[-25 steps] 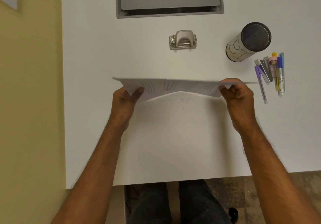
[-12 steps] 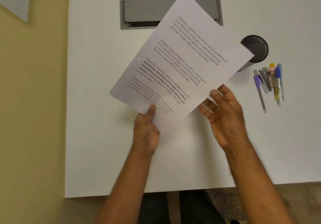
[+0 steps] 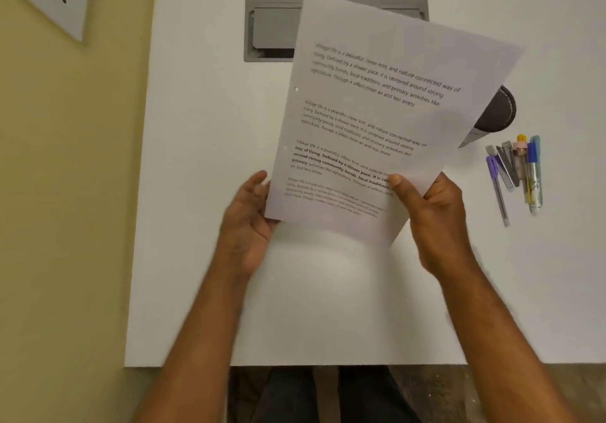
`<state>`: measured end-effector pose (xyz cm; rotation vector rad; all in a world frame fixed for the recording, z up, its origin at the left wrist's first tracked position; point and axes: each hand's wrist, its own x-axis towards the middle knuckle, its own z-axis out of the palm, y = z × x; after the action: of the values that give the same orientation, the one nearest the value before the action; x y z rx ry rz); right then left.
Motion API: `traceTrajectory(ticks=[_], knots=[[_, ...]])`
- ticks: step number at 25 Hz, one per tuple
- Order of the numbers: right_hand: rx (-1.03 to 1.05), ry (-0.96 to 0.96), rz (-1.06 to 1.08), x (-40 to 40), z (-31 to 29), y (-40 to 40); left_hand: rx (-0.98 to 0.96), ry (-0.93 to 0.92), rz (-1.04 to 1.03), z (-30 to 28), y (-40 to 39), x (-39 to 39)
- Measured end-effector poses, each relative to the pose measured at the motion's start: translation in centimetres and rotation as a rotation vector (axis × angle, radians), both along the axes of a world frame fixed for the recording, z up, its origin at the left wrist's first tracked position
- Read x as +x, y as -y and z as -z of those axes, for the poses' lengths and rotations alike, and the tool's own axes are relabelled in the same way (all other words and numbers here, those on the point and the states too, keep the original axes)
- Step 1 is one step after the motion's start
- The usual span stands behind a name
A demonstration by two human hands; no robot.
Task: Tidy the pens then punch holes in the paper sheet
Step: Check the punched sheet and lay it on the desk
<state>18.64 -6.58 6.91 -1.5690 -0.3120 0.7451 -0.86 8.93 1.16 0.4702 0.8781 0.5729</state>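
I see my right hand [image 3: 433, 216] pinching the printed paper sheet [image 3: 377, 121] at its near corner, thumb on top; my left hand [image 3: 249, 222] cups the left edge, fingers loose (two holes show); pens [image 3: 518, 173] lie right of my right hand.

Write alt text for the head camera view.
Right hand pinches a printed paper sheet, two punched holes at its left edge; left hand touches its lower corner. Pens lie beside a dark cylindrical holder.
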Motion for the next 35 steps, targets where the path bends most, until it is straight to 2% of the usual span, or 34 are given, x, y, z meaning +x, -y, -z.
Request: traceTrajectory(ticks=[3, 5, 10, 14, 18, 25, 29, 35], knots=[[-0.036, 0.016, -0.136, 1.3, -0.4, 0.4, 0.357, -0.191, 0.342, -2.3, -4.4, -0.4], [-0.058, 0.01, -0.169, 1.6, -0.3, 0.3, 0.525, -0.236, 0.46, -3.2, -5.3, 0.4], [-0.128, 0.021, -0.078, -0.3, 1.3, -0.5, 0.477, -0.408, 0.199, -3.1, -2.7, 2.1], [-0.19, 0.08, 0.004, -2.6, 2.6, -0.8, 0.413, -0.546, 0.091, -1.9, -1.6, 0.8], [-0.26, 0.044, 0.026, -6.2, 4.0, -2.0, 0.398, -0.694, 0.088, -1.2, -3.1, -2.7], [-0.293, -0.036, -0.109, -13.9, 7.2, -6.2, 0.437, -1.044, 0.085, 0.6, -7.0, -10.6], [-0.329, -0.019, -0.187, -16.7, 8.5, -7.5, 0.518, -1.217, 0.08, 1.8, -7.8, -13.0], [-0.372, 0.076, -0.286, -17.5, 9.3, -8.0, 0.658, -1.36, 0.099, 2.7, -7.4, -13.4]])
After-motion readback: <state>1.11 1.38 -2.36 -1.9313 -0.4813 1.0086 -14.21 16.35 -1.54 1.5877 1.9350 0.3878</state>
